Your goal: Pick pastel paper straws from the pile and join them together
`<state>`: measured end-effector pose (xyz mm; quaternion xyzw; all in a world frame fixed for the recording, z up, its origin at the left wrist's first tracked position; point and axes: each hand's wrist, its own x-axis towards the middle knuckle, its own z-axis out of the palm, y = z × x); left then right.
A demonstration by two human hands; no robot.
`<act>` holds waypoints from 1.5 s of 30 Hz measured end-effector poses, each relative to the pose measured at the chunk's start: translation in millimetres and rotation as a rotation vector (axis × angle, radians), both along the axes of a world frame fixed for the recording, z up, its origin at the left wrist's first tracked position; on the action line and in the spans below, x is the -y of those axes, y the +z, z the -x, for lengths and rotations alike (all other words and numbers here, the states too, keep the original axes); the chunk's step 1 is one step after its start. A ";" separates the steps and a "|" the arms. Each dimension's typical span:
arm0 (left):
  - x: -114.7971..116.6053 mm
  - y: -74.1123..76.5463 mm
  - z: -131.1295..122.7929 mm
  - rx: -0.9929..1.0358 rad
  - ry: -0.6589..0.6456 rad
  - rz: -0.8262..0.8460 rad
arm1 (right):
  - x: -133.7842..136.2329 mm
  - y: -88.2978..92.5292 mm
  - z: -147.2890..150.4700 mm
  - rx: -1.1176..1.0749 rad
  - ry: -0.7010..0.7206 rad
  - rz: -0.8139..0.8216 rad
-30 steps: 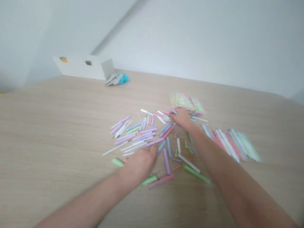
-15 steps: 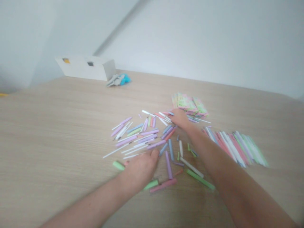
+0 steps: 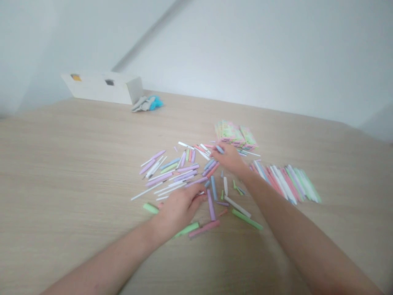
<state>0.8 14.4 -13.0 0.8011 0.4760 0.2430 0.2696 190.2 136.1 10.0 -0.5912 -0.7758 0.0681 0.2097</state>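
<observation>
Pastel pen parts lie scattered in front of me: purple barrels [image 3: 211,205], thin white refills [image 3: 146,191], green tubes [image 3: 247,219] and small caps. My right hand [image 3: 229,157] is at the far side of the scatter, thumb and fingers pinching a short blue pen part [image 3: 220,149]. Nearer to me, my left hand [image 3: 182,203] is low over the middle of the parts, its fingers curled together by the purple barrels. What its fingertips hold, if anything, is too blurred to make out.
A row of assembled-looking pens [image 3: 285,182] lies side by side at the right. Stacked printed packets [image 3: 231,133] sit beyond my right hand. At the back left are a white box [image 3: 101,88] with cut-outs and a grey-and-blue crumpled glove or cloth [image 3: 149,103]. A wall stands behind the table.
My right hand has lifted slightly and now shows the blue part in its fingers. My left hand's fingers have turned and curled near the same spot. The whole view has shifted a little.
</observation>
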 end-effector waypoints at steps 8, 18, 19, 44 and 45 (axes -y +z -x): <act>4.3 0.9 -1.4 0.292 -0.134 0.046 | 111.2 7.1 12.4 -0.767 0.060 0.152; 5.8 2.4 -0.6 0.379 -0.174 0.055 | 145.6 -16.5 13.2 -1.112 0.021 0.298; 5.8 3.0 -0.6 0.374 -0.171 0.058 | 146.3 -17.6 12.2 -1.121 0.022 0.287; 2.2 -2.8 1.5 0.303 -0.285 -0.120 | 155.8 -12.4 4.5 -0.909 0.037 0.102; 2.2 -2.7 1.6 0.300 -0.285 -0.126 | 155.5 -12.6 4.1 -0.903 0.042 0.095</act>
